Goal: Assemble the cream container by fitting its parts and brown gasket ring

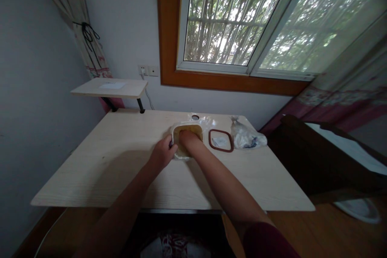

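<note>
A white rounded-square container (pixel 201 129) stands on the table, its inside yellowish-brown. My left hand (pixel 163 151) grips its left side near the rim, fingers closed around the edge. My right hand (pixel 188 139) reaches down into the container, and its fingers are hidden inside, so what they touch or hold does not show. Just right of the container lies a clear lid with a reddish-brown rim (pixel 231 145). Beyond that is a crumpled clear plastic bag (pixel 246 135) with something bluish at its lower part.
The pale wooden table (pixel 115 173) has a cable hole (pixel 195 117) near its back edge. A small raised shelf (pixel 90 88) with a paper on it stands at back left. Clear plastic film (pixel 208 120) lies behind the container. Dark furniture (pixel 302 161) stands to the right.
</note>
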`<action>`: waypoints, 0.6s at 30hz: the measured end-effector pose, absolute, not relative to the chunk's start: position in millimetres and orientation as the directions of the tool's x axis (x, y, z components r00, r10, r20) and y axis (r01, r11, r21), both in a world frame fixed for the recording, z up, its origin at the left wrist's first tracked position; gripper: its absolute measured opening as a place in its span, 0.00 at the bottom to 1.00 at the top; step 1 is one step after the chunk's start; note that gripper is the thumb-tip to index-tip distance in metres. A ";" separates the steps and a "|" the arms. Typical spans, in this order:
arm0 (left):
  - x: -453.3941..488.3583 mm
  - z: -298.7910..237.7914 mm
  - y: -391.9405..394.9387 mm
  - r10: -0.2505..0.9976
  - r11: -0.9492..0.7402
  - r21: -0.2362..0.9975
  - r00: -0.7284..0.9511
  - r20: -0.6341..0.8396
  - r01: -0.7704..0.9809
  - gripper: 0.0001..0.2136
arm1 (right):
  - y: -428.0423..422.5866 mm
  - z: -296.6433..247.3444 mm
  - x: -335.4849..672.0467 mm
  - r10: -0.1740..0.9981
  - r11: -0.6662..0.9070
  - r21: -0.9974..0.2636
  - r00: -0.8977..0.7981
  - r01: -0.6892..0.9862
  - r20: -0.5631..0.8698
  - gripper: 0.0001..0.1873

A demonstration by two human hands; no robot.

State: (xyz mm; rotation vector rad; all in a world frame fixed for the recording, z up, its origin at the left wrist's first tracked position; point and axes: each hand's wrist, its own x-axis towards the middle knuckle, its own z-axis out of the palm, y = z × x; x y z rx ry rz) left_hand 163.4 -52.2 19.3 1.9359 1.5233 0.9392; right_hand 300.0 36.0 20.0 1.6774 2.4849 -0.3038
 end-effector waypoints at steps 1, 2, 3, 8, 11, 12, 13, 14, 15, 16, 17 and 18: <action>162.7 19.2 -51.9 0.970 -0.242 0.750 0.131 0.206 0.615 0.01 | 32.3 19.7 301.3 0.903 0.361 -0.084 -0.370 0.929 -0.218 0.20; 162.0 19.3 -51.7 0.971 -0.236 0.757 0.125 0.203 0.609 0.02 | 28.6 19.2 302.3 0.905 0.358 -0.070 -0.365 0.931 -0.221 0.20; 161.4 19.7 -51.4 0.973 -0.231 0.763 0.121 0.199 0.604 0.02 | 25.0 18.6 303.1 0.902 0.362 -0.061 -0.367 0.930 -0.228 0.18; 161.4 23.8 -51.0 0.972 -0.233 0.758 0.131 0.194 0.609 0.02 | 16.9 13.9 304.6 0.849 0.435 -0.076 -0.437 0.897 -0.296 0.18; 163.8 24.6 -51.8 0.971 -0.239 0.753 0.145 0.189 0.614 0.02 | 16.9 12.9 305.3 0.854 0.433 -0.062 -0.431 0.899 -0.292 0.21; 164.6 24.4 -52.1 0.972 -0.236 0.755 0.144 0.187 0.612 0.02 | 16.6 13.3 305.6 0.859 0.428 -0.056 -0.425 0.902 -0.285 0.21; 165.3 24.1 -52.3 0.973 -0.233 0.758 0.143 0.184 0.609 0.02 | 16.2 14.0 305.8 0.864 0.424 -0.053 -0.421 0.904 -0.278 0.22; 165.8 23.7 -52.5 0.973 -0.229 0.763 0.142 0.179 0.605 0.02 | 15.4 15.1 306.0 0.868 0.420 -0.052 -0.418 0.906 -0.269 0.22; 166.0 23.3 -52.6 0.974 -0.226 0.767 0.142 0.175 0.600 0.02 | 14.5 16.4 306.1 0.870 0.419 -0.053 -0.417 0.907 -0.261 0.22; 166.0 23.0 -52.5 0.975 -0.224 0.771 0.143 0.173 0.596 0.02 | 13.4 17.9 306.2 0.873 0.417 -0.056 -0.417 0.907 -0.252 0.21; 165.7 22.7 -52.4 0.974 -0.224 0.774 0.145 0.172 0.592 0.02 | 12.2 19.5 306.2 0.876 0.416 -0.061 -0.418 0.907 -0.242 0.20; 165.2 22.6 -52.2 0.974 -0.226 0.777 0.148 0.172 0.588 0.02 | 11.0 21.3 306.1 0.879 0.414 -0.067 -0.418 0.908 -0.231 0.20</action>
